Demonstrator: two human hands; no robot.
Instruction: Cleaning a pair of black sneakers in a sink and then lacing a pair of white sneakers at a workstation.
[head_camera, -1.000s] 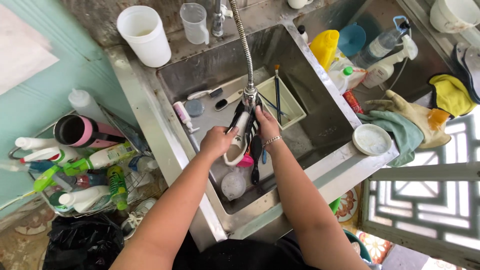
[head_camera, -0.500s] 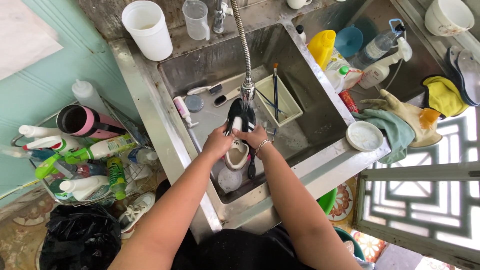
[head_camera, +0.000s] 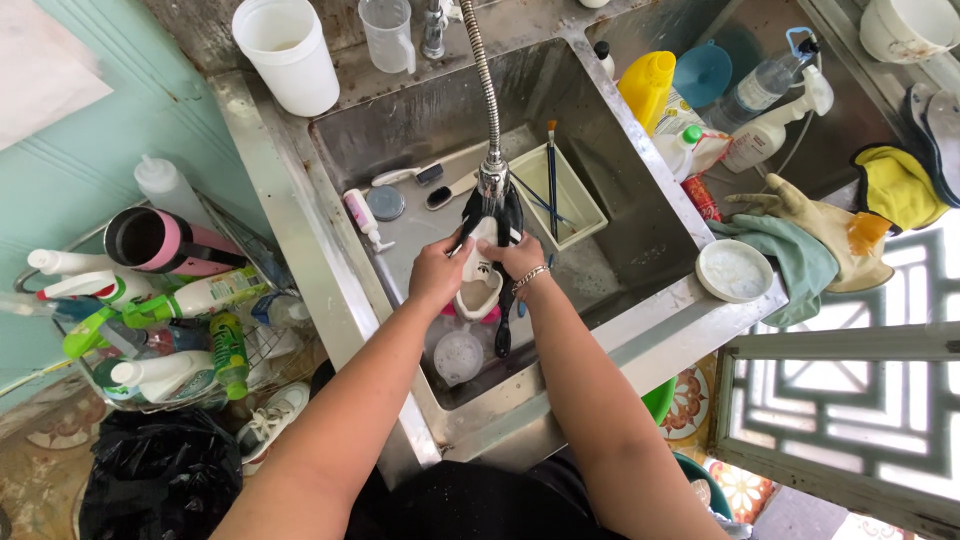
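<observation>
Both my hands hold a black-and-white shoe upright in the steel sink, right under the head of the flexible faucet hose. My left hand grips the shoe's left side. My right hand, with a bracelet at the wrist, grips its right side. Black laces hang down below the shoe. A round clear lid or cup lies in the sink beneath it.
Brushes and a pale tray with thin brushes lie in the sink. White bucket and measuring cup stand behind. Bottles, a yellow jug, gloves and a white dish crowd the right counter. A bottle rack stands at the left.
My hands have lifted the shoe up closer to the faucet head and turned it more upright. The view has shifted slightly.
</observation>
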